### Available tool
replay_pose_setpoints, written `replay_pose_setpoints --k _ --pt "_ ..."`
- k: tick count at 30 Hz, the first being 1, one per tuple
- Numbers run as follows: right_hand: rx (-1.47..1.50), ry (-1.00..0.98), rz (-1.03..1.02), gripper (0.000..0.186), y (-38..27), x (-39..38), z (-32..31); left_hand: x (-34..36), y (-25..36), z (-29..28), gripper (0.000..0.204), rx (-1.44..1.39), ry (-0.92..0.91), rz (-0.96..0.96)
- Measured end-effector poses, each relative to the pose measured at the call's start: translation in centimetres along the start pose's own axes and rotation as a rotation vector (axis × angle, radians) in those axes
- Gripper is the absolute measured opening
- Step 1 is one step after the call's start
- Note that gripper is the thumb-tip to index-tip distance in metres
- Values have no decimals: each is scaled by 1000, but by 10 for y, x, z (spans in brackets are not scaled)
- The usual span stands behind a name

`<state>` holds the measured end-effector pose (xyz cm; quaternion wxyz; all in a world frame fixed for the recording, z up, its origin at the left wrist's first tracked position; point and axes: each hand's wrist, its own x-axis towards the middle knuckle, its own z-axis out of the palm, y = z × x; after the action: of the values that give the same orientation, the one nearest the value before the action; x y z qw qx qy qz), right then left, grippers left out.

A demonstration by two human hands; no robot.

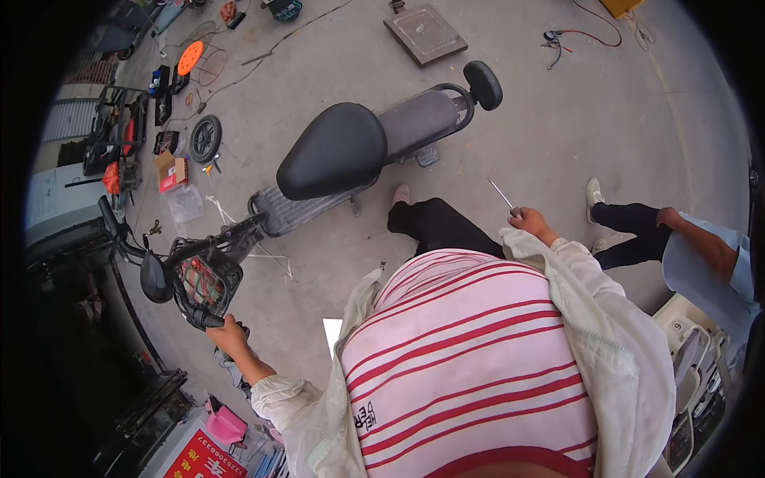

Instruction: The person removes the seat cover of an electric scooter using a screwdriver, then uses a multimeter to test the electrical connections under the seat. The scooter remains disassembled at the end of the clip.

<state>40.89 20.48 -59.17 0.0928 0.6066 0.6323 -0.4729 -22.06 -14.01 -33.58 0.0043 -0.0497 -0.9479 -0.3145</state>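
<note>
An electric scooter stands upright in front of me, its black seat [335, 153] in the middle of the view and its backrest pad [483, 85] toward the far right. My left hand [229, 338] is closed round the near handlebar grip [204, 319], below the round black mirror [156, 276]. Behind the bars, the front basket [203, 280] holds reddish and green contents that I cannot make out. Out to the right, away from the scooter, my right hand [532, 225] is wrapped round the handle of a screwdriver [501, 193]. Its thin metal shaft points up and left.
Another person's arm [708, 243] and dark-trousered legs [629, 227] are at the right. A loose wheel [205, 139], an opened cardboard box [170, 170] and tools lie beyond the scooter's front. Farther off are a brown square board [425, 34] and cables [594, 32].
</note>
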Motion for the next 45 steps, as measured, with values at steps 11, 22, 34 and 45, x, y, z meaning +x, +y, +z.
replay_pose_setpoints --k 11,22,34,45 --pt "-23 -106 -10 38 -30 53 -50 -43 -74 7 38 -10 143 -161" --pt "-159 -128 -211 31 -106 66 -233 -108 -63 76 39 -196 244 -443" --pt "-237 -27 -205 32 114 95 -420 -176 -12 150 59 60 334 -579" --pt "-122 -411 -484 12 -150 243 -421 -396 96 394 49 -325 -68 -829"
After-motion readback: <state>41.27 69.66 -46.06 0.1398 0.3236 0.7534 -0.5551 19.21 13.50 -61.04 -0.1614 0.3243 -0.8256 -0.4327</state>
